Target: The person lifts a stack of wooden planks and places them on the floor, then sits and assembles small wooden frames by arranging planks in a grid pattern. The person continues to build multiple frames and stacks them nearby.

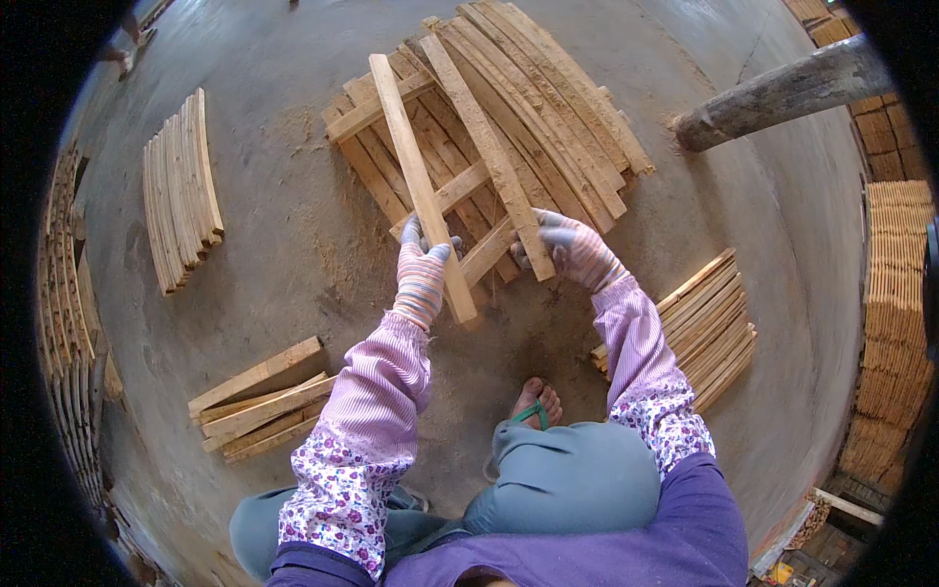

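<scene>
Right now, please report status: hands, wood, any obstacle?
Left hand shut on one slat. Right hand shut on second slat. Both slats above the loose pile. Nothing blocking.

Both forearms are extended forward from the lower edge, sleeved in pink-striped cloth with floral cuffs near the elbows. Striped knit gloves are worn on both hands. The left hand is raised, wrist nearly straight, fingers curled shut around what is held, fingertips pointing up and away. The right hand is set slightly farther out, wrist bent inward toward the left, fingers closed in a grip, back of the hand turned upward. The hands are held near each other, not touching.
</scene>
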`<state>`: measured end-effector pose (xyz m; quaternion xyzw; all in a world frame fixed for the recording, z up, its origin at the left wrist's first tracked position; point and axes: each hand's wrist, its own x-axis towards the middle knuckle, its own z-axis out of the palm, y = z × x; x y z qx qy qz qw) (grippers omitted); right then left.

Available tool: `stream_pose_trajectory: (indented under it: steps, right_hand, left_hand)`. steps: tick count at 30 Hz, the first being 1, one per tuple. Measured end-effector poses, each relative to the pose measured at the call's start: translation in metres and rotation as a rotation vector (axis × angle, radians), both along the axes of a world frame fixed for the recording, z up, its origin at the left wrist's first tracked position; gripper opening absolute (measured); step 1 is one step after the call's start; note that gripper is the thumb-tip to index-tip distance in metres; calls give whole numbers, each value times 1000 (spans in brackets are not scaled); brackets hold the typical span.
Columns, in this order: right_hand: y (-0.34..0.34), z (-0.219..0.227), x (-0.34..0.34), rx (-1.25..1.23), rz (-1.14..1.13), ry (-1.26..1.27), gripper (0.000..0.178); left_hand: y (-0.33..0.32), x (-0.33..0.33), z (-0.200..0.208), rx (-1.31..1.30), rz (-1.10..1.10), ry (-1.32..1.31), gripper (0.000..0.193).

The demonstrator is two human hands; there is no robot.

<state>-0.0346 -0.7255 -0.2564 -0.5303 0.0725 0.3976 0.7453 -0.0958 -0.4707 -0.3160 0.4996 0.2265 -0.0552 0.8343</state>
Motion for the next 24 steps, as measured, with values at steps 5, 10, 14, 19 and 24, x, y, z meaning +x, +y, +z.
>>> stream_pose_trajectory:
  steps: [5,10,14,19,24]
  right_hand:
    - [44,-11,-28,-323,193,-399,64]
    - [61,-19,-54,-849,465,-964,50]
    - [49,-11,-19,-1553,442,-1132,71]
    - [41,-20,1,-1816,561,-992,75]
    - [55,0,-20,-1506,497,-747,78]
  left_hand:
    - [-13,-8,-14,236,33,-21,75]
    - [-25,-5,6,419,-79,71,94]
    - [-21,-2,10,479,-34,72,90]
    - [-16,8,29,592,-298,240,99]
    - [1,3,29,598,-286,232,96]
